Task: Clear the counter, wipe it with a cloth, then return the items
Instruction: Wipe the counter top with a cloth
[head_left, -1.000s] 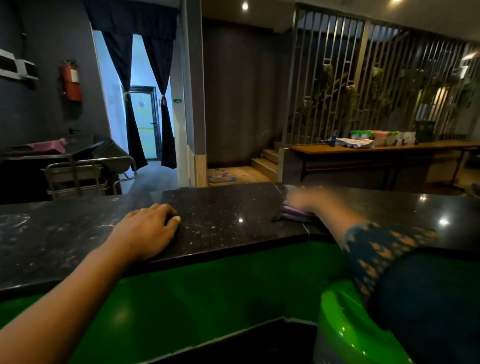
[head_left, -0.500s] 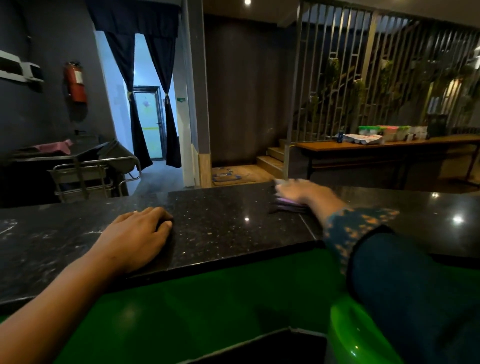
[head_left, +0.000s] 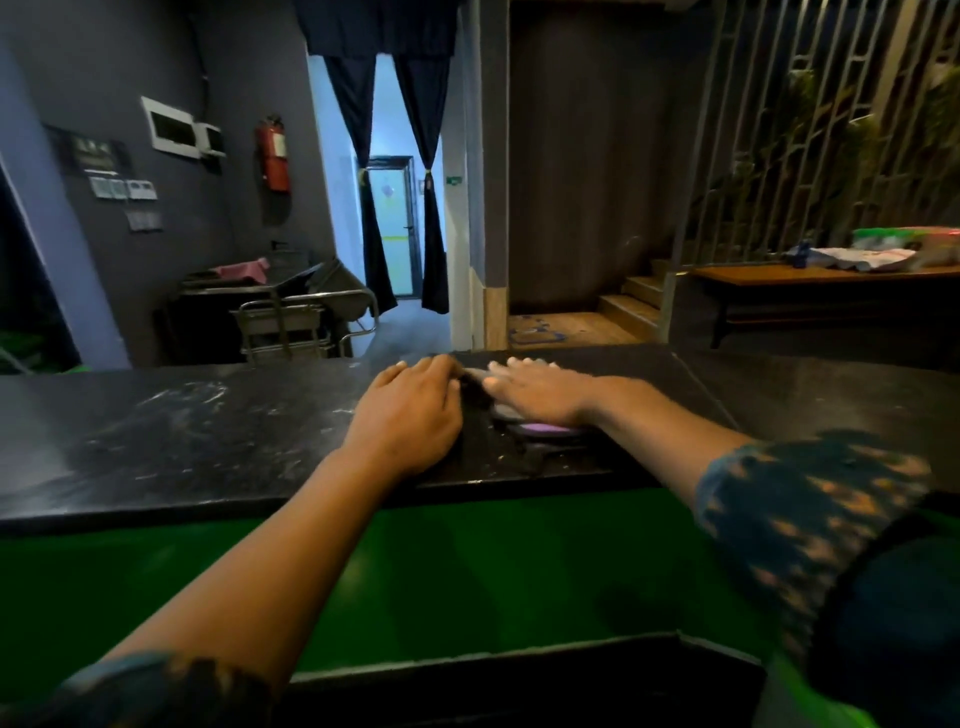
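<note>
A dark speckled stone counter (head_left: 208, 441) runs across the view, streaked with wet smears on its left part. My right hand (head_left: 540, 392) lies flat, palm down, pressing a purple cloth (head_left: 543, 429) onto the counter near its far edge; only a strip of cloth shows under the palm. My left hand (head_left: 410, 415) rests palm down on the counter just left of it, fingers together, almost touching the right hand, holding nothing.
Below the counter is a green front panel (head_left: 467, 561). Beyond it stand a metal trolley (head_left: 296, 322), a curtained doorway (head_left: 395, 228), wooden steps (head_left: 628, 306) and a wooden bench (head_left: 810, 275) with packets at the right.
My right hand has slid the cloth leftward along the counter until it lies beside my left hand. The view has turned to the left.
</note>
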